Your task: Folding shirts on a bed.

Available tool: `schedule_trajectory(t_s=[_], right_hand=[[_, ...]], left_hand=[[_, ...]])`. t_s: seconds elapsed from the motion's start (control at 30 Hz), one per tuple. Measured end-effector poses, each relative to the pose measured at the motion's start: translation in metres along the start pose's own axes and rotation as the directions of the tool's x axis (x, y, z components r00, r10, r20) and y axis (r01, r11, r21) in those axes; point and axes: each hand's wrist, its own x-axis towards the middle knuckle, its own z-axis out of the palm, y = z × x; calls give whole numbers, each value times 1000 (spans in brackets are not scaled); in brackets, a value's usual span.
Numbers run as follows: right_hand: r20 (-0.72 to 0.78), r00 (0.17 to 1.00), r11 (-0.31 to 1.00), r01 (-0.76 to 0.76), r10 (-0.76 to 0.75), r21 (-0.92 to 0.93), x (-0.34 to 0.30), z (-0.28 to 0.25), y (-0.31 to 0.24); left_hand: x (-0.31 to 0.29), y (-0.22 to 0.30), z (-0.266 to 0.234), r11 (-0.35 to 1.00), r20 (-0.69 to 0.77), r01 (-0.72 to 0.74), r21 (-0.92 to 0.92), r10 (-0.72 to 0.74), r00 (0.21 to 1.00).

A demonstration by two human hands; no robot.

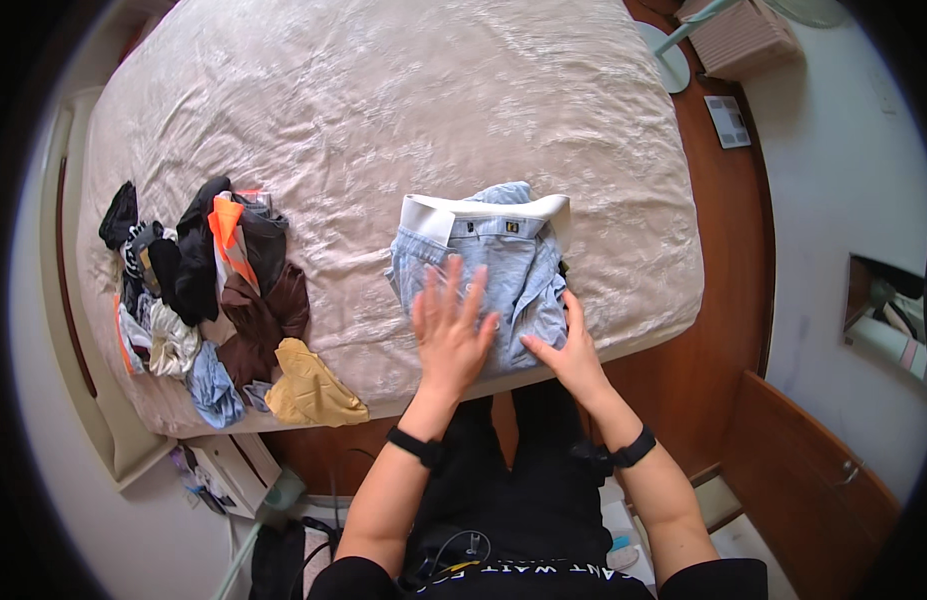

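Note:
A light blue shirt (493,265) with a white collar and small dark labels inside the neck lies partly folded near the bed's front edge. Its collar points away from me, and its lower part is bunched. My left hand (451,325) is over the shirt's left front, palm down with fingers spread, slightly blurred. At the lower right edge of the shirt, my right hand (566,350) touches the cloth, its thumb and fingers apart. Some of the right fingertips are hidden against the fabric.
A pile of crumpled clothes (193,290) lies on the bed's left side, with a yellow garment (313,385) nearest the edge. The bed (383,80) has a pale cover. Right of it are a wooden floor (718,230) and a flat white scale-like object (727,122).

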Motion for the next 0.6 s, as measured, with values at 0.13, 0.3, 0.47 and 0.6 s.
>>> schedule_trajectory(t_s=[0.13, 0.3, 0.47, 0.6], right_hand=[[-128, 991, 999, 43, -46, -28, -32, 3, 12], [-193, 979, 991, -46, 69, 123, -31, 12, 25], [-253, 963, 987, -57, 95, 153, -33, 12, 21], [-345, 928, 987, -99, 138, 129, -36, -1, 52]], left_hand=[[32, 3, -3, 996, -126, -9, -85, -1, 992], [133, 27, 11, 914, -39, -377, -151, 376, 926], [192, 28, 38, 919, 520, -376, -118, 380, 765], [203, -26, 9, 512, 501, 359, -780, 168, 849]])
